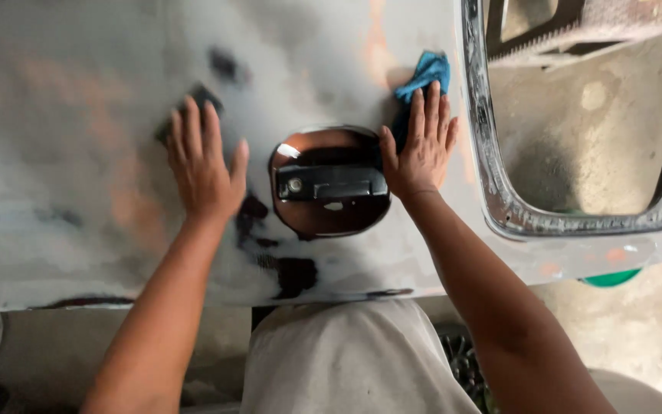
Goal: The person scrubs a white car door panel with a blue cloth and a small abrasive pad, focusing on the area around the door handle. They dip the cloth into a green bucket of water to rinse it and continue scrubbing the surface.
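Left hand (207, 161) flat on dark sanding pad (202, 98); right hand (421, 146), open, pins blue cloth (425, 75) at handle's (332, 184) two o'clock; uneven pressure could gouge the door panel (70, 153).

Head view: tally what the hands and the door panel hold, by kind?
Hands: 2, left hand, right hand
Door panel: 1
Door handle: 1
Blue cloth: 1
Dark sanding pad: 1
Window frame: 1
Total: 7

No packages, labels, signs or screens were visible anywhere in the head view at this moment.
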